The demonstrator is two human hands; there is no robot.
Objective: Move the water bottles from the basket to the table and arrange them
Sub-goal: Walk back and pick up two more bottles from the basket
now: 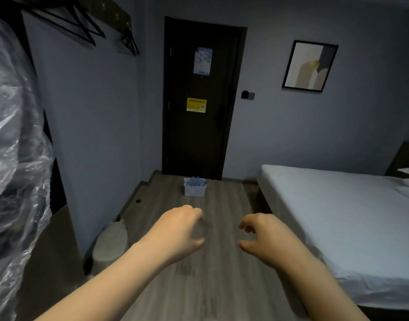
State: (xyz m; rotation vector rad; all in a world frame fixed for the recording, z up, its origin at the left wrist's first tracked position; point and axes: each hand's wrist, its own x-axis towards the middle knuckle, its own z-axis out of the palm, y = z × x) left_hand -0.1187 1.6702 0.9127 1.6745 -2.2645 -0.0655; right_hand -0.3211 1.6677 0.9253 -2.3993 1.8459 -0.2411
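A small white basket [195, 190] stands on the wooden floor just in front of the dark door, far ahead of me. Several water bottles [196, 181] with blue caps stand upright inside it. My left hand [178, 230] and my right hand [263, 237] hang in the air in front of me, well short of the basket, fingers loosely curled and holding nothing. No table is in view.
A bed with white sheets [333, 218] fills the right side. On the left are clear plastic sheeting [13, 140], a brown cardboard panel [50, 256] and a round grey stool [110, 244]. A strip of wooden floor [212, 274] runs to the closed door [198, 100].
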